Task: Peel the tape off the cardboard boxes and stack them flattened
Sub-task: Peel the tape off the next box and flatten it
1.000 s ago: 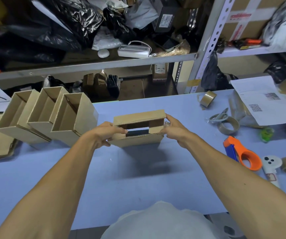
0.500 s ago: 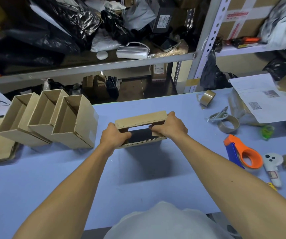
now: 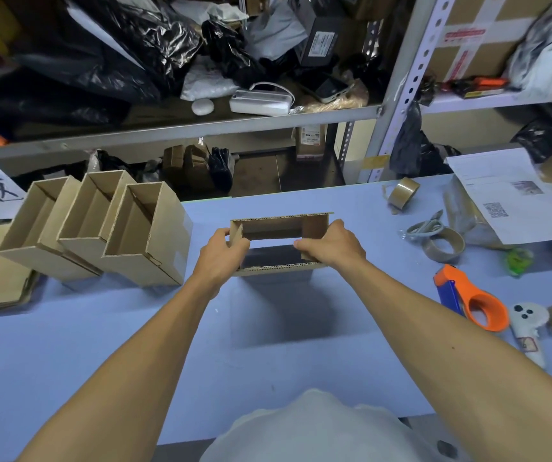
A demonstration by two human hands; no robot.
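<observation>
Both hands grip a small open brown cardboard box above the blue tabletop: left hand and right hand at opposite ends.

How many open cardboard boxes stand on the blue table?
4. Three stand side by side at the left: left box, middle box, right box. A fourth box is held at the centre by both hands. Others may be hidden.

A single head-worn wide-angle view looks forward and down over the blue table, near the person's outstretched arms, facing the metal shelving just behind the table.
</observation>
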